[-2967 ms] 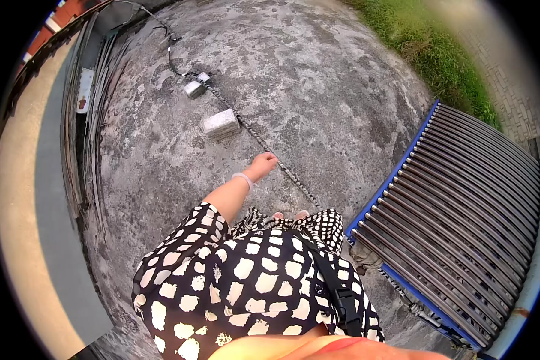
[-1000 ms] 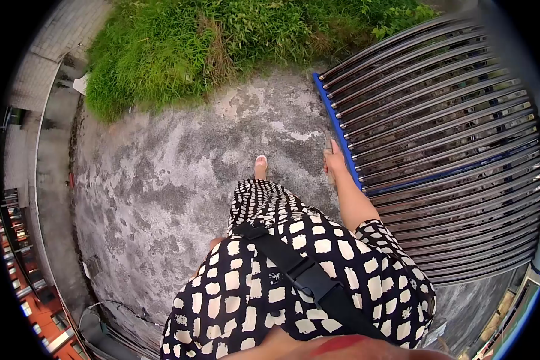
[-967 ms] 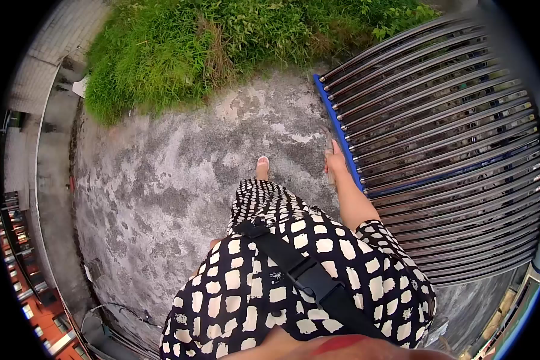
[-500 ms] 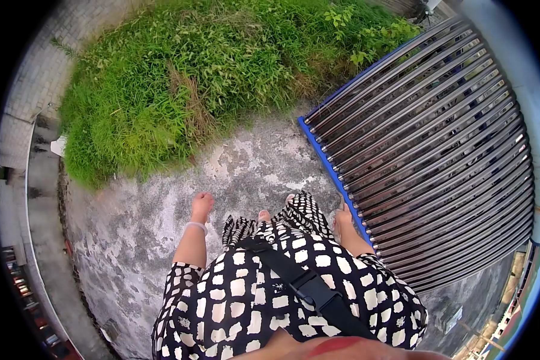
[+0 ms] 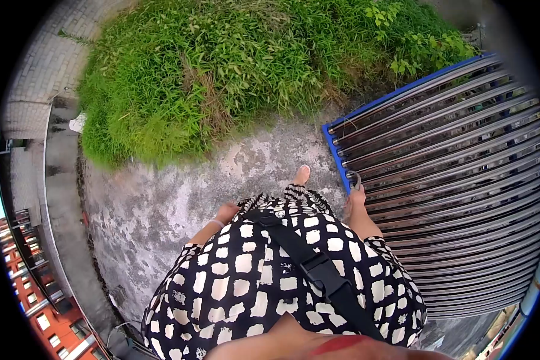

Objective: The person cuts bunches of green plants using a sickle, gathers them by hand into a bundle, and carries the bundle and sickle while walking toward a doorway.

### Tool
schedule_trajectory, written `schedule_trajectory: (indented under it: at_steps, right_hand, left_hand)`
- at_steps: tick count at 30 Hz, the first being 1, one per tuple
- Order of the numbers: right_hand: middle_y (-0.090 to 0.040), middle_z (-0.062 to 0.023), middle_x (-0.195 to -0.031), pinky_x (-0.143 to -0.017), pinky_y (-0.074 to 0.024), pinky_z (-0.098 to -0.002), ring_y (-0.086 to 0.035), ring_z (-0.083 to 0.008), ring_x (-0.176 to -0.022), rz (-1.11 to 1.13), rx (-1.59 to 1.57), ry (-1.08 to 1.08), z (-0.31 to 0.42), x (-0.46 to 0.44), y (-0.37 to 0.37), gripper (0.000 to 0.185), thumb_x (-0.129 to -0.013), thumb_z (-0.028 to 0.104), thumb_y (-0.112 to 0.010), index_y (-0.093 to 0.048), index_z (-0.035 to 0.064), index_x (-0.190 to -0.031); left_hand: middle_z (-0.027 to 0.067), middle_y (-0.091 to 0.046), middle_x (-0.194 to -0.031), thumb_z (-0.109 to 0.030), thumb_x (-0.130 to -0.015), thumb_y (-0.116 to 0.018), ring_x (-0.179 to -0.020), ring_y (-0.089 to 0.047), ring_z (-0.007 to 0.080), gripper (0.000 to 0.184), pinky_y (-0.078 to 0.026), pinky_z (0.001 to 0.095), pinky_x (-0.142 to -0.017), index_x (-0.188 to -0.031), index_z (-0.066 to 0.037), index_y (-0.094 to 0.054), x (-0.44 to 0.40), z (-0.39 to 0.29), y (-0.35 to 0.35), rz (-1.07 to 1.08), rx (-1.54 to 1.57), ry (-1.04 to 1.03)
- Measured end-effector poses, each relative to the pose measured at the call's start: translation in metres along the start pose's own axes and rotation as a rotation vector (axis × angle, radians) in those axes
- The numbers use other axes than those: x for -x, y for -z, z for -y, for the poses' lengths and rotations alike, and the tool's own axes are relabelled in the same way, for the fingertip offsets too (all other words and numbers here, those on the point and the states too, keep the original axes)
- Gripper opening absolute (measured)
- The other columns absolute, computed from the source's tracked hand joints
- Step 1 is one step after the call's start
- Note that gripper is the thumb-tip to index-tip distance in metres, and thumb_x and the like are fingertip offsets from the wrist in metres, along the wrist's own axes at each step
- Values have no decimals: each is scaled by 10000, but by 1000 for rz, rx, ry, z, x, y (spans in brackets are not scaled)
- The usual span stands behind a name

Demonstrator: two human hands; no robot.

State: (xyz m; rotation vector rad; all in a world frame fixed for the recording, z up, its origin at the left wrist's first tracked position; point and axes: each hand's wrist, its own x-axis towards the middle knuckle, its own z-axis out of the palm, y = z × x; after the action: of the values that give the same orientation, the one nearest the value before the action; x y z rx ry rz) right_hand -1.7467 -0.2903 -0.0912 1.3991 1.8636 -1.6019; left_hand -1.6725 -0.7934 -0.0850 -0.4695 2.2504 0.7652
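Observation:
My right hand (image 5: 357, 197) is closed round a thin, curved greyish tool (image 5: 358, 179), whose tip shows above the fingers beside the rack's blue edge. Its exact kind is hard to make out. My left hand (image 5: 227, 212), with a pale bracelet at the wrist, hangs beside the black-and-white patterned clothing (image 5: 243, 262). Its fingers look curled in and nothing shows in them. To the right lies a large rack of dark metallic tubes (image 5: 450, 198) with a blue frame (image 5: 336, 150).
Tall green grass and weeds (image 5: 222, 72) spread across the top, bordering the blotchy concrete ground (image 5: 162, 204). A low kerb wall (image 5: 63, 198) runs down the left. One foot (image 5: 303, 174) is forward on the concrete. A black strap (image 5: 318, 270) crosses the clothing.
The view has swung from the bricks and cable to the grass. A curved tool now shows in my right hand. Since the last frame my left hand has drawn back towards the clothing.

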Motion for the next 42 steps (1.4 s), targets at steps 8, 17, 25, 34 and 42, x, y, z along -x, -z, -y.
schedule_trajectory:
  at_steps: [8,17,25,34,42]
  right_hand:
    - [-492,-40,-701,-392,-371,-282,-416,-118,-471,54,-78,118,179,-49,-50,564,-864,47,-422,-325,283,-1367]
    - [-548,-67,-699,-386,-408,-301,-484,-137,-469,77,-14,233,288,-88,-86,578,-852,80,-508,-329,238,-1378]
    - [-633,-162,-959,-688,-486,-383,-626,-276,-749,-82,271,421,389,-245,-151,574,-861,163,-526,-309,274,-1380]
    - [-602,-193,-1088,-844,-453,-427,-572,-347,-1005,-271,735,346,457,-390,-234,621,-891,232,-444,-144,216,-1434]
    - [-582,-234,-1107,-867,-447,-408,-571,-347,-1017,-34,899,211,400,-459,-290,655,-840,180,-457,-180,141,-1432]
  left_hand:
    - [-6,-573,-709,-168,-815,-566,-607,-511,92,111,-410,226,-528,-864,-75,-598,-52,-133,56,-26,536,201]
    - [9,-603,-785,-130,-875,-542,-669,-557,88,132,-453,207,-573,-951,-29,-579,-237,-330,58,143,625,-27]
    - [32,-596,-942,-143,-850,-571,-806,-545,119,200,-455,262,-698,-1022,-42,-553,-419,-464,16,222,546,-150]
    - [83,-487,-1256,-142,-881,-527,-1140,-472,200,410,-421,357,-928,-1254,-21,-409,-460,-503,50,438,738,101]
    - [110,-446,-1299,-221,-862,-575,-1173,-445,240,528,-420,372,-939,-1308,-42,-355,-506,-465,51,455,775,210]
